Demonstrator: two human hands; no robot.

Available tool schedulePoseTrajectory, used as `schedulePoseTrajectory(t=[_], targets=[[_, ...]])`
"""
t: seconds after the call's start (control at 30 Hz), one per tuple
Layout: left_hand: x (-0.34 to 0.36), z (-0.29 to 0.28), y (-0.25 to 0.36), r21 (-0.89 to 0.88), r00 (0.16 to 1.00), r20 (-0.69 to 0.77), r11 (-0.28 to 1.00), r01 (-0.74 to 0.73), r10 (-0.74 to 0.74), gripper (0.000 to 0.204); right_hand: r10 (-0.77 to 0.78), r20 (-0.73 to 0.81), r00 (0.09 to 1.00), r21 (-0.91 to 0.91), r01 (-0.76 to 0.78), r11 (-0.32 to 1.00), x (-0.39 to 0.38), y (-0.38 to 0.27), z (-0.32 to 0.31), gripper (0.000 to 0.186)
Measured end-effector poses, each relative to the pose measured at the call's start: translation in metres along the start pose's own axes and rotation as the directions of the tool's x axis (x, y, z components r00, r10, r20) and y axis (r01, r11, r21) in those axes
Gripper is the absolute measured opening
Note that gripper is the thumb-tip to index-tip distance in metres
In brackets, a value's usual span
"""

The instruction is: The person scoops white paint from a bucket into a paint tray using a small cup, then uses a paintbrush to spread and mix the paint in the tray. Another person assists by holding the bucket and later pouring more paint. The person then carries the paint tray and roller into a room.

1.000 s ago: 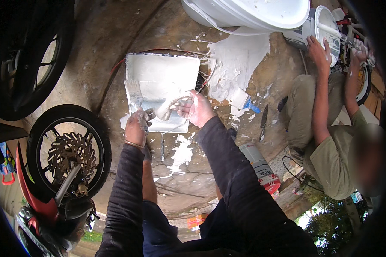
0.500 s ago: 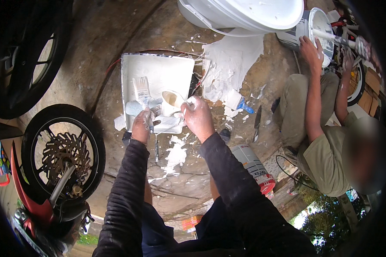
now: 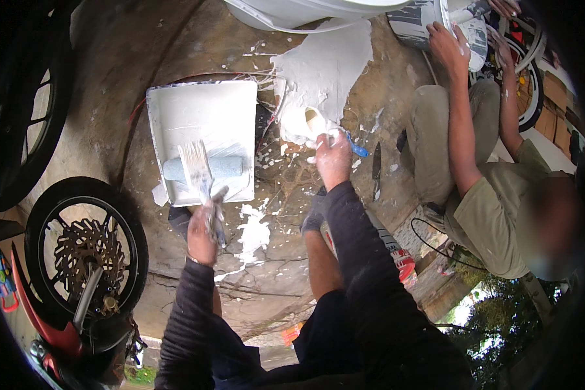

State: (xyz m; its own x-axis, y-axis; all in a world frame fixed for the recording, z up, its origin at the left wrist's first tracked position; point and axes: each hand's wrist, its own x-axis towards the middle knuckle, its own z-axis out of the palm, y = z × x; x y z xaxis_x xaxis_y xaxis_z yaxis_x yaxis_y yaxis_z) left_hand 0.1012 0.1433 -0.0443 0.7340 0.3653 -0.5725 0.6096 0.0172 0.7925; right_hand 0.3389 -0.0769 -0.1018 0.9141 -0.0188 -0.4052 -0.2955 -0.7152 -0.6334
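A wide, flat paintbrush with white-coated bristles [image 3: 196, 166] is gripped in the paint-smeared left hand [image 3: 203, 229], its bristles crossing above a pale blue, cylindrical roller [image 3: 229, 167] in a white rectangular paint tray [image 3: 201, 107]. The right hand [image 3: 333, 159], fingers curled, pinches a small white cup with a cream interior [image 3: 313, 121] over a white-painted ragged sheet [image 3: 331, 68]; whether the cup touches it, I cannot tell. Beyond stands a large white plastic bucket [image 3: 292, 14].
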Motion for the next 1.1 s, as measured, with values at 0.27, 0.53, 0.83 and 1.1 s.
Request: schedulePoseTrajectory(t=[0.27, 0.53, 0.83, 1.1], targets=[[-0.053, 0.047, 0.011, -0.738, 0.869, 0.284, 0.487, 0.468, -0.404, 0.034, -0.116, -0.084, 0.99, -0.273, 0.089, 0.958, 0.062, 0.055, -0.004, 0.022], [-0.043, 0.05, -0.015, -0.584, 0.901, 0.223, 0.689, 0.429, -0.371, 0.035, 0.142, -0.093, 0.985, 0.456, -0.085, 0.886, 0.032, 0.044, -0.017, 0.038], [-0.027, 0.042, 0.007, -0.289, 0.99, -0.057, 0.951, 0.109, -0.131, 0.033, 0.009, 0.642, 0.766, 0.577, -0.491, 0.653, -0.077, -0.053, 0.029, 0.059], [-0.024, 0.019, -0.002, -0.587, 0.933, -0.057, 0.768, 0.257, -0.356, 0.034, -0.37, 0.606, 0.704, -0.627, 0.709, 0.323, -0.061, -0.049, 0.099, 0.074]])
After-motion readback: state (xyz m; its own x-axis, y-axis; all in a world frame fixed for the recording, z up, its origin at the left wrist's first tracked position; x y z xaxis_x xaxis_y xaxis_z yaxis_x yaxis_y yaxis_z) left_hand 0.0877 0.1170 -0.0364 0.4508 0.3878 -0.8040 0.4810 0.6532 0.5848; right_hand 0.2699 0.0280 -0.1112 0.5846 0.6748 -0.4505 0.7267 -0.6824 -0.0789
